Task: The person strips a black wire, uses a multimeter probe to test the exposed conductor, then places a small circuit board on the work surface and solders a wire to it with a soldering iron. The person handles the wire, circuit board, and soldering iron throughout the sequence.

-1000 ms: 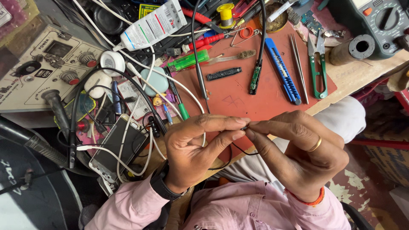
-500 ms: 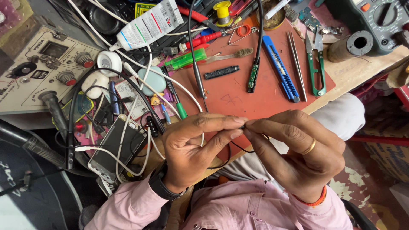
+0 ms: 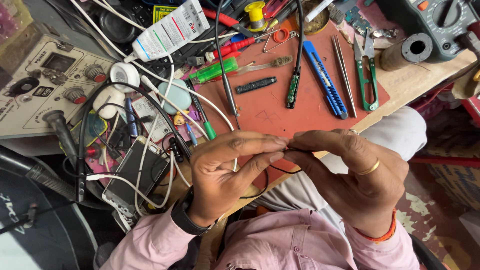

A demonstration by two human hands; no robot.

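Wire is the whole matter here: a thin black wire [image 3: 280, 169] pinched between both hands just off the near edge of the tabletop [image 3: 425, 82], above the person's lap. The left hand [image 3: 227, 172] closes thumb and forefinger on it from the left, the right hand [image 3: 350, 172] does the same from the right, and the two sets of fingertips meet almost touching at the middle, so neither hand is nearer than the other. The wire's short visible run between them lies roughly left to right, parallel with that near edge; a slack loop of it droops below the left thumb and curves back toward the pink shirt. Both hands are closed in a fine pinch, the remaining fingers curled; the right one wears a gold ring. What exactly sits at the pinch point, a bare end or a joint, is too small to tell.

Everything else lies away from the hands, farther up the tabletop. On the red work mat [image 3: 270, 107] lie a small black strip [image 3: 256, 85], a narrow green circuit board [image 3: 292, 92] on the end of a black cable, a blue utility knife [image 3: 325, 79], tweezers [image 3: 344, 75] and green-handled snips [image 3: 367, 75]. Toward the left edge a phone [image 3: 132, 175] lies among white cables, beside a bench power supply [image 3: 47, 82] with knobs. At the far right corner sits a multimeter [image 3: 440, 20].
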